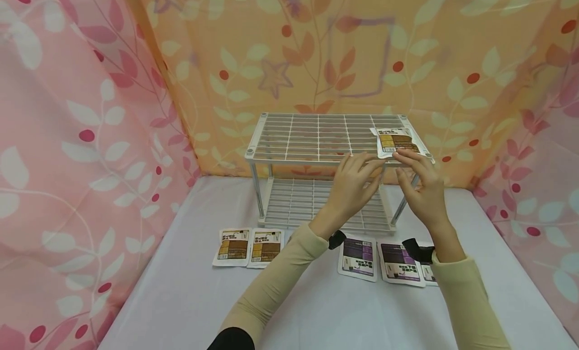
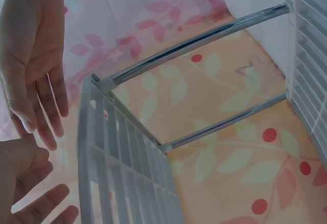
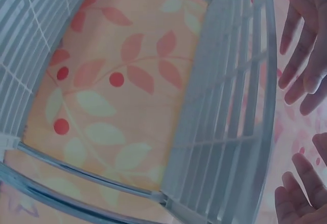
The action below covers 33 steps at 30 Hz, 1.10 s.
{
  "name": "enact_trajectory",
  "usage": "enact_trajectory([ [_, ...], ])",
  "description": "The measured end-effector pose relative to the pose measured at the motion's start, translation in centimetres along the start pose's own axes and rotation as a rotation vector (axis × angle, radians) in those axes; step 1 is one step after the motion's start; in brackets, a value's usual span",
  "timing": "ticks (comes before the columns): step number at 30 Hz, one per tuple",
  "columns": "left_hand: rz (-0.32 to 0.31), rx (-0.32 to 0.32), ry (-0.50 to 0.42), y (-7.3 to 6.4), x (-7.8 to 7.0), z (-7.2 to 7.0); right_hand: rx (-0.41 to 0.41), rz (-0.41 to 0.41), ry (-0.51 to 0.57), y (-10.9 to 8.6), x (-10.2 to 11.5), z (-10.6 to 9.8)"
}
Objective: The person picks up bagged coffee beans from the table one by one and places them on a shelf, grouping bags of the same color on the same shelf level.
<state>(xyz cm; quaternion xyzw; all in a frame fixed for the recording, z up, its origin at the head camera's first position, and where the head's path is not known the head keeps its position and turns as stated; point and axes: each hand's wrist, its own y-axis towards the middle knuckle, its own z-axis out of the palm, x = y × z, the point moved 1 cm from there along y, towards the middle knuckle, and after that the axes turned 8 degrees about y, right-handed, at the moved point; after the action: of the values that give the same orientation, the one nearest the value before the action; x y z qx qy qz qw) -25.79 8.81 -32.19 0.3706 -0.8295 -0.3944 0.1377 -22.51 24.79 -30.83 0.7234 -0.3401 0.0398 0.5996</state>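
Cropped sleeves (image 1: 271,284) extend, left hand (image 1: 354,183) loose-fingered, right hand (image 1: 424,189) likewise, partly hiding a packet (image 1: 393,140).

I faced an orange leaf-patterned cloth wall (image 1: 253,33), a pink left wall (image 1: 59,154) and pink right wall (image 1: 538,189) flanking the white worktop (image 1: 181,299).

Long, pale yellow-green fabric left sleeve (image 1: 276,284) and matching right sleeve (image 1: 468,299), lightly creased, in the lower frame. A black left wrist attachment (image 1: 336,239) and angular black right wrist attachment (image 1: 417,250) sit beside the cuffs.
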Motion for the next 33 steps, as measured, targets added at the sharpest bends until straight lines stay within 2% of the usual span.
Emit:
enact_trajectory([
  [6, 0.035, -0.089, 0.011, -1.2, 0.8, 0.0, -0.024, -0.003, 0.035, -0.4, 1.9, 0.7],
  [12, 0.067, -0.144, -0.006, -2.2, 1.5, -0.1, -0.005, -0.007, 0.05, -1.0, 2.1, 1.3],
  [17, 0.078, -0.144, -0.007, -3.8, 2.4, -0.2, 0.02, 0.001, 0.027, -2.2, 0.2, 2.1],
  [24, 0.075, -0.144, -0.039, -6.0, 3.7, 0.1, 0.059, 0.024, 0.068, -4.0, -2.2, 3.6],
  [27, 0.062, -0.126, -0.032, -6.8, 4.2, 0.1, 0.09, 0.026, 0.076, -4.6, -2.4, 4.4],
  [30, 0.045, -0.106, -0.027, -7.5, 4.8, 0.2, 0.119, 0.034, 0.074, -4.7, -0.9, 5.1],
  [33, 0.03, -0.092, -0.032, -8.3, 5.4, 0.5, 0.146, 0.051, 0.084, -5.2, -0.9, 6.0],
])
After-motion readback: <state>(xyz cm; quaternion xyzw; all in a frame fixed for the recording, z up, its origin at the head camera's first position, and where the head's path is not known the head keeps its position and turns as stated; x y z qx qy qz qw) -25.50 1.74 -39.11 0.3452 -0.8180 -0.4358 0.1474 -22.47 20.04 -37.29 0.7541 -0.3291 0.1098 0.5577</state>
